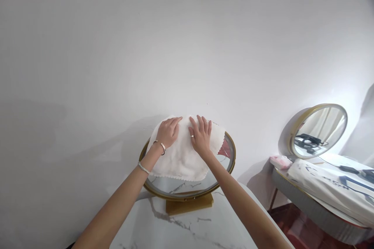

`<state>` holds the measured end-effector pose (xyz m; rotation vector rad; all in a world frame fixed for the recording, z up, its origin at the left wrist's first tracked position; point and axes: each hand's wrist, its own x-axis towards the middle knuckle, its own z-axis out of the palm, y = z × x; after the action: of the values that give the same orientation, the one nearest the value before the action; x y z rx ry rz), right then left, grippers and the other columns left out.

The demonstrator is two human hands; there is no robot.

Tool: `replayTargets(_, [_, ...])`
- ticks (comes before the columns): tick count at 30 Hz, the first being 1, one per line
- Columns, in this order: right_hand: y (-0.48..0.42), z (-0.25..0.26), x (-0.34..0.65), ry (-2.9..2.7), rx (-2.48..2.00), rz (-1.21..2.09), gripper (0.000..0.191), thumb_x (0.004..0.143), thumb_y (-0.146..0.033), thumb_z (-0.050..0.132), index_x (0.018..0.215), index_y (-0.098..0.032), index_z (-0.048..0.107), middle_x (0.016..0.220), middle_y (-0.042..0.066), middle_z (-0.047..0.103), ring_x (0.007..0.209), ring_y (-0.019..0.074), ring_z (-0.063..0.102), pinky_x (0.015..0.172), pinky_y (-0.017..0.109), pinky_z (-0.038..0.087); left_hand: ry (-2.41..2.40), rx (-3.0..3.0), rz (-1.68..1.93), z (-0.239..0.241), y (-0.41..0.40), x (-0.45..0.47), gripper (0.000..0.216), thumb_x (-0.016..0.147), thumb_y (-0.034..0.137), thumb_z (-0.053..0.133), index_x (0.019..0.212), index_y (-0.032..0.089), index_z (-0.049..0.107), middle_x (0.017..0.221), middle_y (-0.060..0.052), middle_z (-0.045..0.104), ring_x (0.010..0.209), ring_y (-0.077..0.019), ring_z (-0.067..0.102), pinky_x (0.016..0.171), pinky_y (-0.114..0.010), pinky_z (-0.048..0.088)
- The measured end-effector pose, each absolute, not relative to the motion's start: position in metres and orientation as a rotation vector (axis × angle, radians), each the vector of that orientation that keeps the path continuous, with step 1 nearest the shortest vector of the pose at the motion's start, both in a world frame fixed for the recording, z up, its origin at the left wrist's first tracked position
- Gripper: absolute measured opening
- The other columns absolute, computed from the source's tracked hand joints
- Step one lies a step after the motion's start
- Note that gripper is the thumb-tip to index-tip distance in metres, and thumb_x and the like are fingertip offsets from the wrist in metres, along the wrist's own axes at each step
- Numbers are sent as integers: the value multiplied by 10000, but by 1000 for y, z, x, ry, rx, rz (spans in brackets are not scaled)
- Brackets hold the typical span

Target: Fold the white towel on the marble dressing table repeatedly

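Note:
A round mirror with a gold rim (pixel 230 163) stands on a gold base (pixel 189 204) on a white marble table (pixel 187 229). A white cloth (pixel 181 159) covers most of the glass. My left hand (pixel 168 131) lies on the cloth's upper left part, fingers together and pointing up and right. My right hand (pixel 200 134), with a ring on one finger, lies flat on the cloth's upper middle with fingers stretched out. Both hands press the cloth against the mirror. The lower glass shows the marble reflected.
A plain white wall (pixel 175 46) fills the background. At right stands a second round mirror (pixel 320 130) on a grey-edged table (pixel 309 206), with a white printed bag (pixel 330 186), a small pink pack (pixel 279 161) and dark items. Reddish floor (pixel 295 229) shows between the tables.

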<state>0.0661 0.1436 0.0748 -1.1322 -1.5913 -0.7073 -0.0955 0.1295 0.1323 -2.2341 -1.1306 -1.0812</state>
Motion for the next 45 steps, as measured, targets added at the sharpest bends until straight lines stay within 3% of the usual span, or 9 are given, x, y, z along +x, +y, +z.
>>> replayTargets(4, [141,74,92,-1509,-1116,-719,440,989,-232,305,1421,-232,384,1479,124,360,1425,252,203,1140,583,158,-1107,-2182,-1017,134,139,-78,401,941,419,450,1273,218,553,1225,-69,652,1094,-212,603,921,-359,466])
replayTargets(10, [109,58,115,-1442,-1003,-747,471,957,-212,367,1428,-234,347,1453,126,401,1394,270,294,1110,586,261,-967,-2246,-1069,148,154,-12,301,965,326,427,1123,195,646,1170,-74,685,1124,-193,601,969,-355,446])
replayTargets(16, [114,59,118,-1428,-1099,-723,492,970,-242,329,1461,-226,300,1487,120,369,1411,283,257,1122,619,171,-1343,-2203,-1034,163,148,13,353,971,383,384,874,208,675,804,-50,721,770,-186,672,687,-282,459])
replayTargets(18, [125,68,119,-1425,-1160,-668,493,984,-288,296,1473,-224,276,1509,122,329,1423,295,211,1115,638,150,-1412,-2146,-1038,160,144,-7,390,971,425,359,882,216,676,763,-51,711,732,-194,666,665,-285,446])
replayTargets(23, [145,88,94,-1594,-1149,-701,450,983,-350,310,1405,-219,399,1319,110,509,1290,285,368,1111,643,117,-1345,-2025,-1202,133,134,-83,416,985,415,301,1296,251,525,969,-50,718,854,-186,659,754,-291,457])
replayTargets(29, [144,97,33,-1799,-949,-878,385,963,-356,388,1301,-211,505,1259,102,546,1203,278,406,1100,578,152,-1425,-1994,-1396,92,121,-146,418,991,393,262,1169,196,584,1072,-78,676,1012,-199,626,870,-327,492])
replayTargets(35, [150,96,31,-1737,-872,-958,344,955,-352,436,1251,-209,541,1204,106,586,1156,256,459,1070,515,211,-1156,-2061,-1249,92,123,-139,442,991,268,234,1404,219,384,1461,-71,446,1361,-181,391,1067,-376,408])
replayTargets(40, [159,88,72,-1559,-971,-888,335,947,-330,462,1239,-199,560,1185,109,601,1155,249,479,1065,479,232,-1062,-2068,-989,121,137,-85,417,978,325,334,1360,206,453,1331,-81,580,1238,-220,511,980,-396,440])
replayTargets(45, [166,54,124,-1303,-1130,-692,380,970,-350,393,1292,-188,513,1198,131,592,1146,268,490,1002,490,321,-822,-2097,-750,132,155,-8,362,964,294,394,1294,214,520,1288,-67,608,1135,-218,554,942,-393,432])
